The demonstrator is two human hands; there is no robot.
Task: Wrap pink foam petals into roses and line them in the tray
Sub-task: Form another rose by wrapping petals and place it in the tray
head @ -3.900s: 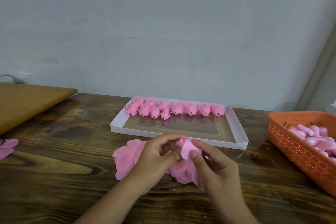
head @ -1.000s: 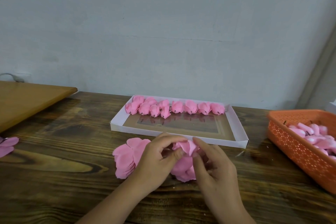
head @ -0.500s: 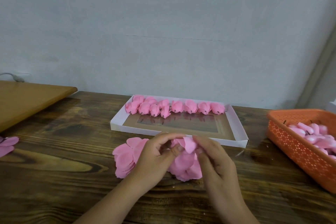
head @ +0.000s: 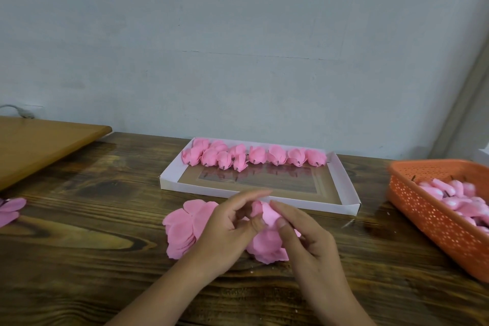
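Since second ago: both hands lifted half-wrapped rose (head: 266, 216) slightly, petal folded further over bud. Tray (head: 346, 193) far of hands, finished roses (head: 254, 156) lined along far edge. Loose petals (head: 182, 227) on table under left hand (head: 227, 230). Wrap tight, overlap even, keep base pinched. Left-hand grip pinching rose; right hand (head: 301, 233) fingertips pressing petal round it.

Roses (head: 254, 155) in tray (head: 349, 188), basket (head: 434, 222) right.
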